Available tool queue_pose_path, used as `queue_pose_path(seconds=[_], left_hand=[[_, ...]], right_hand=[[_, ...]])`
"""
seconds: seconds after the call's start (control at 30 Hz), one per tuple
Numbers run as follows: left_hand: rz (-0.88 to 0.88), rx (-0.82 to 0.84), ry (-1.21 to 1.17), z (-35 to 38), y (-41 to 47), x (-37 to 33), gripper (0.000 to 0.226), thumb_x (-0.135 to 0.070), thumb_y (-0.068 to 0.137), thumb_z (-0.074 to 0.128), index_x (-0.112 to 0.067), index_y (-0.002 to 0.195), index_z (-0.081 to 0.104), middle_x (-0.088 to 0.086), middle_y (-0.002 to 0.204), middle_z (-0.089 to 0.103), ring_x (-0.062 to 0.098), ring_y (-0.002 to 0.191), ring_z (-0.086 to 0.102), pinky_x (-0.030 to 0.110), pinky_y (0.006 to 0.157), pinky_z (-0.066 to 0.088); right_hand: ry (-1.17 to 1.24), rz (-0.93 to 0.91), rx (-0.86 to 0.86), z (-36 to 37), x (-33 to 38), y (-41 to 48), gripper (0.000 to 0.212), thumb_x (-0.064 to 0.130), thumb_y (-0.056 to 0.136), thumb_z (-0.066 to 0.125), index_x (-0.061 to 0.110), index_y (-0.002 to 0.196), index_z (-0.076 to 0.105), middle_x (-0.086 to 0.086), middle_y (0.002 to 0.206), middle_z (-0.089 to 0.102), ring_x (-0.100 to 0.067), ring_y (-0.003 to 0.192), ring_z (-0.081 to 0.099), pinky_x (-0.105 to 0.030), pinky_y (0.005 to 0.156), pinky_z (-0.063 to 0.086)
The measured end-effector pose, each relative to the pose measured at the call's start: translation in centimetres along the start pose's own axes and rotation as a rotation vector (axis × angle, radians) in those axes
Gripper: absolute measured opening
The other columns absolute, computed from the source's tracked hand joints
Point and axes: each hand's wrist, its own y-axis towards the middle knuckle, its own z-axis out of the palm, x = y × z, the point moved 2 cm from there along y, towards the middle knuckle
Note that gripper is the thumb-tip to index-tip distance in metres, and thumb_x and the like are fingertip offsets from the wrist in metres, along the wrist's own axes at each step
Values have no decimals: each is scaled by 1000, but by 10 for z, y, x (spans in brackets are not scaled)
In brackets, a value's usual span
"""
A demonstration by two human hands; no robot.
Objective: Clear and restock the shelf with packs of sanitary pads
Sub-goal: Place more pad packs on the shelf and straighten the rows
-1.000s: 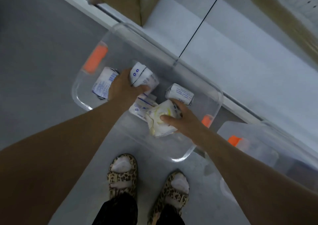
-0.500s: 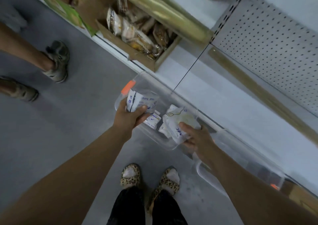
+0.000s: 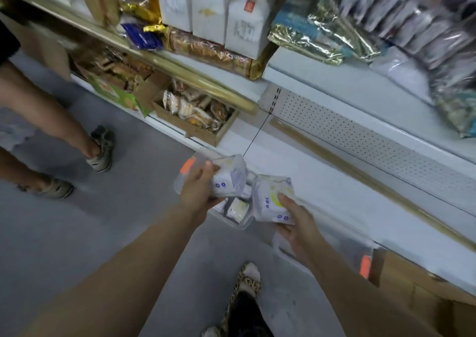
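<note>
Both hands are up over the clear plastic bin with the orange clip (image 3: 183,185) that sits on the grey floor, and each holds one pack. The left hand (image 3: 197,195) has its fingers curled round a soft white pack of pads with small blue marks (image 3: 228,179). The right hand (image 3: 296,224) holds a white pack of pads with a yellow print (image 3: 270,197) from below, with its thumb pressed on the front. The two packs are close, side by side, and do not seem to touch. One more small white pack (image 3: 238,207) lies down in the bin between them.

The white bottom shelf (image 3: 334,189) is in front of the hands and off to the right, under the white back wall full of little holes (image 3: 360,140). The right hand is nearer to it, so I think its pack goes in first. That pack's long side points away from the person, toward the shelf. The left hand has to go across, over the bin. The frame is blurry, so the print on the packs is hard to read.
</note>
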Motion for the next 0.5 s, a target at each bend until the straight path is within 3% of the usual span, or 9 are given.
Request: queue_pose_path(seconds=[0.03, 0.1, 0.17, 0.27, 0.33, 0.5], left_hand=[[22, 6, 54, 3, -18, -7, 20, -41, 101, 54, -24, 101, 63, 2, 101, 71, 18, 85, 69, 33, 67, 58], [101, 41, 146, 8, -52, -27, 9, -30, 98, 62, -24, 92, 63, 4, 104, 67, 17, 82, 65, 26, 57, 56], [173, 112, 182, 17, -82, -52, 8, -25, 94, 69, -26, 99, 63, 3, 108, 67, 18, 83, 67, 29, 59, 56], [206, 228, 176, 40, -124, -92, 60, -20, 86, 78, -35, 136, 48, -6, 122, 63, 22, 103, 68, 43, 83, 58], [187, 293, 170, 63, -151, -115, 87, -18, 82, 80, -32, 153, 31, -4, 131, 58, 24, 107, 67, 47, 94, 54], [212, 450, 145, 134, -203, -154, 104, -10, 70, 83, -21, 157, 27, 10, 137, 58, 28, 104, 67, 46, 97, 52]], right_hand=[[8, -25, -5, -2, 6, -19, 53, 30, 79, 81, 3, 121, 65, -15, 112, 74, -20, 92, 74, -25, 63, 58], [-11, -82, -9, -9, 20, -56, 93, 43, 57, 94, -1, 130, 58, -19, 118, 71, -25, 98, 72, -29, 72, 56], [-4, -170, -6, -16, 40, -94, 115, 50, 44, 97, 3, 138, 51, -18, 121, 70, -26, 103, 71, -35, 79, 56], [75, -295, -2, -34, 73, -148, 90, 35, 70, 86, 30, 147, 42, -1, 126, 70, -22, 111, 70, -44, 94, 56], [91, -378, 12, -47, 97, -182, 78, 26, 78, 80, 39, 145, 41, 2, 128, 69, -24, 113, 69, -46, 94, 56], [95, -535, -58, -86, 162, -254, 66, 14, 83, 78, 39, 136, 47, -4, 119, 72, -27, 101, 73, -45, 83, 60]])
